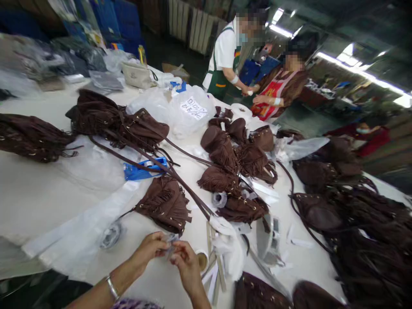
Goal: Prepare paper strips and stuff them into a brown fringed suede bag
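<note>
Both hands meet low in the frame: left hand (pixel 151 249) and right hand (pixel 186 262) each pinch 1 small clear, crinkly plastic piece (pixel 170 244) in a fingertip grip; its long axis cannot be told through blur. Just beyond, a brown suede fringed bag (pixel 165 204) lies on the white surface (pixel 38 201), fringe pointing toward the hands, long strap (pixel 180 182) running away leftward.

Roughly a dozen brown fringed bags (pixel 166 204), two blue boxes (pixel 141 169), three co-workers (pixel 225 56).
</note>
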Demonstrator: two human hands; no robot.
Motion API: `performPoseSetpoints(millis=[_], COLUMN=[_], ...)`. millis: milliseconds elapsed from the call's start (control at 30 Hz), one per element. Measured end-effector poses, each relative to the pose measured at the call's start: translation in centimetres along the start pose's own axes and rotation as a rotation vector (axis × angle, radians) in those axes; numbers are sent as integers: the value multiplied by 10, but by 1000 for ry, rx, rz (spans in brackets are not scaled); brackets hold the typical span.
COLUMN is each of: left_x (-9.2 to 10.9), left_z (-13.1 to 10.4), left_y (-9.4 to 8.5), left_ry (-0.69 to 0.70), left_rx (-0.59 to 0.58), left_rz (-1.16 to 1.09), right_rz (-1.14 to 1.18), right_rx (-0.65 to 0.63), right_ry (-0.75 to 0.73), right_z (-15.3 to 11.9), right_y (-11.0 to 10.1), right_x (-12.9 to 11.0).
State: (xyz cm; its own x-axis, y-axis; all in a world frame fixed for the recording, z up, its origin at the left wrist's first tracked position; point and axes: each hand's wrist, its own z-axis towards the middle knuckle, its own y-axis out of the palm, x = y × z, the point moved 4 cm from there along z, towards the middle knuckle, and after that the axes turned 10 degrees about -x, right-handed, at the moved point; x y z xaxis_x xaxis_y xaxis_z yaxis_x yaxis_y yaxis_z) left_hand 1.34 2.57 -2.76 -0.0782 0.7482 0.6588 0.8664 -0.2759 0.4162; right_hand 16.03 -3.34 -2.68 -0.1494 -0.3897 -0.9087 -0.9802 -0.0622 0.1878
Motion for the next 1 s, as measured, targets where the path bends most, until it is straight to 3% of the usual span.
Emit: performPoseSetpoints(millis=[133, 267, 600, 1000], left_x=[8, 8, 6, -1], left_z=[1, 1, 3, -4], left_y=[10, 15, 14, 13], left_ry=[16, 29, -29, -63], left_rx=[13, 22, 80, 47], left_rz=[13, 15, 15, -115], right_rz=[-102, -16, 144, 181], right_rx=[46, 53, 54, 112], right_ry=[-5, 38, 45, 9], right_z=[6, 11, 22, 30], right_y=[-8, -10, -7, -4], right_x=[1, 1, 3, -1])
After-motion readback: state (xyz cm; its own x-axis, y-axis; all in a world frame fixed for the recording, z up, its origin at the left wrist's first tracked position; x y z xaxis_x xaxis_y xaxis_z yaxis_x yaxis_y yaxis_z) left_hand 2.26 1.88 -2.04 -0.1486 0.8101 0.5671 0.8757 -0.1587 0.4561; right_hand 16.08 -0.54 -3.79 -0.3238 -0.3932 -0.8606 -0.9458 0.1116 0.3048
